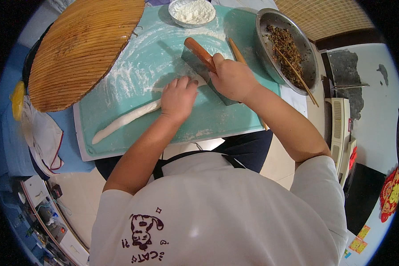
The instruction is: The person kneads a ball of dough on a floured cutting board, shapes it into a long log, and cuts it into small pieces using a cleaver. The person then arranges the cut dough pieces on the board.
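Note:
A long rope of white dough (126, 120) lies slantwise on the floured green mat (173, 128). My left hand (178, 96) rests over its right part, fingers bent on top of it. In my right hand (232, 78) is the reddish wooden handle of a wide-bladed cleaver (194, 63); the blade stands just right of my left fingertips, at the dough's right end. Whether the blade has cut through the dough is hidden. Beyond my right hand, a wooden rolling pin (236, 50) lies on the mat, partly covered by my forearm.
A bowl of white flour (193, 12) stands at the back. At the right is a steel basin (265, 50) of chopped filling (284, 46) with chopsticks (296, 71) in it. A round ribbed wooden board (83, 50) overhangs the mat's left side. A white cloth (45, 133) hangs at the far left.

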A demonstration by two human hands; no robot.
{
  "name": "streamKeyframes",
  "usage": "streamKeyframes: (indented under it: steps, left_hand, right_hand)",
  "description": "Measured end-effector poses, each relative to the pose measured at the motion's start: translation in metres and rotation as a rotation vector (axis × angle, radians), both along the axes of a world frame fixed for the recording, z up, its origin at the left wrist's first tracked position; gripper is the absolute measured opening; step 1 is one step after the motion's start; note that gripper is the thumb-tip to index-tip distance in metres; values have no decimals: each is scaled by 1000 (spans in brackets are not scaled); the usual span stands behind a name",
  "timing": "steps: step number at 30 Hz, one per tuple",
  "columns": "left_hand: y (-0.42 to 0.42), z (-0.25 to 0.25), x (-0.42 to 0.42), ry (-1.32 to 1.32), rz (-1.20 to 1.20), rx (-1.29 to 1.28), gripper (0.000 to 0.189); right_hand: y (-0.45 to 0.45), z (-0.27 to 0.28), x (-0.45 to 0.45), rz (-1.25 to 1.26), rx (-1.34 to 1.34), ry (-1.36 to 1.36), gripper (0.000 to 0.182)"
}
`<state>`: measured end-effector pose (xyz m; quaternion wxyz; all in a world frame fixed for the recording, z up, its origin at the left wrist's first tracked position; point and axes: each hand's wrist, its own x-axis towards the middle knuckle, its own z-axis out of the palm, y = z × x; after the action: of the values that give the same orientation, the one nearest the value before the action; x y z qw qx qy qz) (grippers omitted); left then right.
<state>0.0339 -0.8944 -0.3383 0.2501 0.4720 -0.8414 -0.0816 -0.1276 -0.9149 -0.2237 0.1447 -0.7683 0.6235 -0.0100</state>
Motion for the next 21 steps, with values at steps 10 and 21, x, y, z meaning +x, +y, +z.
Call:
streamKeyframes:
  steps: [10,21]
  left_hand:
    - [-34,4,13,61,178,204,17]
    - [-31,5,14,70,195,294,20]
  right_hand:
    - [-6,11,-29,-58,-53,-149,26]
    - [-4,21,13,11,23,-15,27]
